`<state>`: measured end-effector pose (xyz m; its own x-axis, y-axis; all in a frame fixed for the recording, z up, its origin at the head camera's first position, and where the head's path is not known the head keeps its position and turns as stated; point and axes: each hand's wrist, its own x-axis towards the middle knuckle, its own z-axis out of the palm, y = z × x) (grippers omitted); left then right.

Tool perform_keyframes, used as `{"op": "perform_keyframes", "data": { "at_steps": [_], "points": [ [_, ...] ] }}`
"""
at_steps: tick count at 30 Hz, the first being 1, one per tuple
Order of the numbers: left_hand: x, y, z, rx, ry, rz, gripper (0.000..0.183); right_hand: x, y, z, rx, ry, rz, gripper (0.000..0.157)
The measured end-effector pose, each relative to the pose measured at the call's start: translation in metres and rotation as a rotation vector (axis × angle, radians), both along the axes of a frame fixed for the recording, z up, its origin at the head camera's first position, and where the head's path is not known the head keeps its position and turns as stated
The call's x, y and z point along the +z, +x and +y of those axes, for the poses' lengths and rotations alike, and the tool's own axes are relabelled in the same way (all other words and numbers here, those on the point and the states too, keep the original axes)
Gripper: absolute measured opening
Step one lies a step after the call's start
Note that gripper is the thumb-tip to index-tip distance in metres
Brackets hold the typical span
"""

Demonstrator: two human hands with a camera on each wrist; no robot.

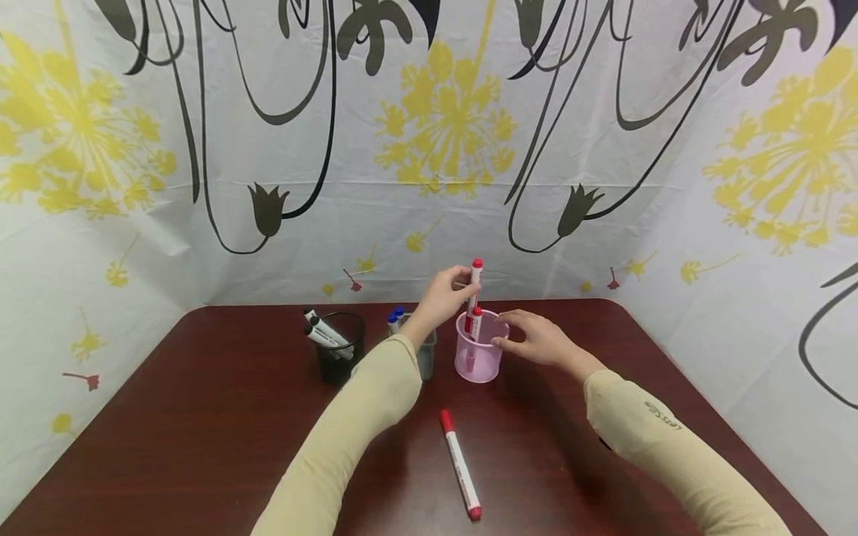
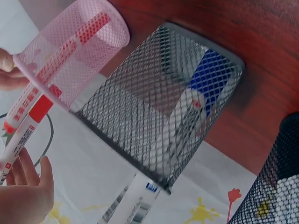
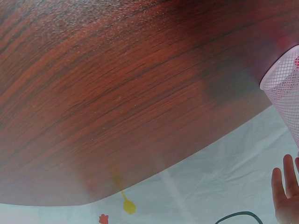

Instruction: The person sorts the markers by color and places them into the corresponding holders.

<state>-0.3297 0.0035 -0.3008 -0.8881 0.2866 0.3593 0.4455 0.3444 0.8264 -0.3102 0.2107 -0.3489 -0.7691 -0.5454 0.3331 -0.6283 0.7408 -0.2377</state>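
My left hand [image 1: 442, 298] pinches a red-capped marker [image 1: 475, 277] upright over the pink mesh pen cup [image 1: 479, 365], its lower end down at the mouth. Another red marker [image 1: 475, 327] leans inside that cup, its body showing through the mesh in the left wrist view. On the cup's right side, my right hand [image 1: 543, 339] holds the rim between thumb and fingers. Outer fingers of the right hand [image 3: 286, 186] stretch beside the cup in the right wrist view. A third red marker [image 1: 460, 465] lies on the table in front.
Left of the pink cup stands a grey mesh holder [image 2: 126, 93] with blue markers [image 1: 394, 320], partly behind my left forearm. Further left is a black mesh cup [image 1: 340, 365] with several black-capped markers [image 1: 325, 333]. A patterned cloth [image 1: 429, 223] hangs behind the dark wooden table [image 1: 201, 417].
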Motion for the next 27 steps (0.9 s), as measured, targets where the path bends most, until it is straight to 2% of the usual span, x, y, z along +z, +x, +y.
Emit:
{"op": "perform_keyframes", "data": {
  "at_steps": [15,27],
  "points": [
    [-0.025,0.005,0.001,0.003,-0.052,0.001,0.024,-0.003,-0.001,0.000,0.007,-0.002,0.016,0.054],
    [-0.030,0.006,-0.003,0.041,-0.106,0.007,0.024,-0.003,0.000,0.000,-0.002,-0.001,0.002,0.055]
  ]
}}
